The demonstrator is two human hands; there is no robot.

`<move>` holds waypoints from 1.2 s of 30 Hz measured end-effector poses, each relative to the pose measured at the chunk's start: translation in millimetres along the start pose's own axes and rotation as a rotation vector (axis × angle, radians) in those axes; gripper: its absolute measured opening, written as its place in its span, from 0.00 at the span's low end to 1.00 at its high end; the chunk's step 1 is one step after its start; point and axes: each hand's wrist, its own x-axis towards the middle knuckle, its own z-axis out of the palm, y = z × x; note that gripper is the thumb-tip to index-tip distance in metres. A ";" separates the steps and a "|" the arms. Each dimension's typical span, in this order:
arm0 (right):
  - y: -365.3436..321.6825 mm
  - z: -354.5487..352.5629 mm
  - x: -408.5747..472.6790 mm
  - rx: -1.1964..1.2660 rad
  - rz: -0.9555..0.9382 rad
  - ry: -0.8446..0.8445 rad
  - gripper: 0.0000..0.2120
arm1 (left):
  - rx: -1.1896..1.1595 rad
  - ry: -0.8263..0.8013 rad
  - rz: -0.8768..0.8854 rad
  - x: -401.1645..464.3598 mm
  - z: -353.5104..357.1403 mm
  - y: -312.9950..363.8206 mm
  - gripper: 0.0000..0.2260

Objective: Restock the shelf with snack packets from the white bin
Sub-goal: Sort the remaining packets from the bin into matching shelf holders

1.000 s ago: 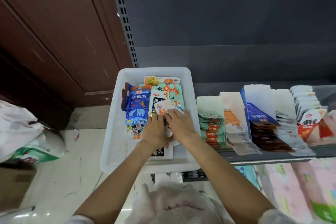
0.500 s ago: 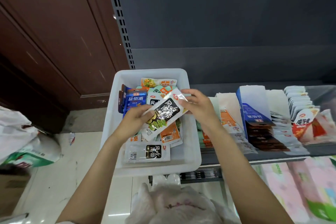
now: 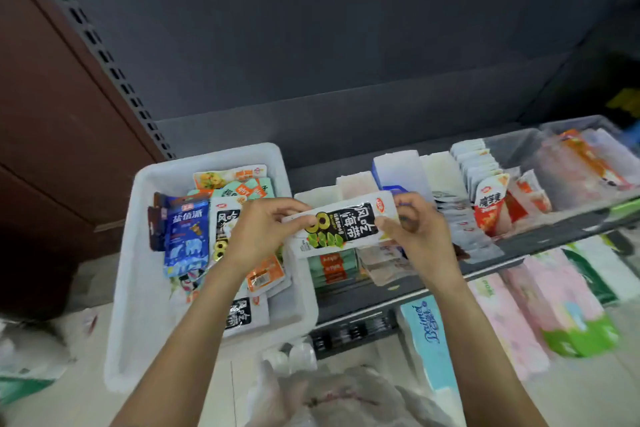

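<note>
Both hands are on one black-and-white snack packet (image 3: 341, 226), held level above the gap between the white bin (image 3: 138, 274) and the shelf (image 3: 381, 291). The left hand (image 3: 258, 230) pinches its left end, fingers curled over the top edge; the right hand (image 3: 417, 234) clamps the right end. Carry step, I'd say. Next it needs a matching row, and below the right fingers only green packets (image 3: 330, 265) and pale ones show. The packet covers the rows beneath, and the far-right trays blur out.
</note>
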 end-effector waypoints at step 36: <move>7.2 -107.5 56.5 -0.801 -0.513 0.013 0.13 | 0.595 -0.062 0.265 63.7 140.0 68.6 0.10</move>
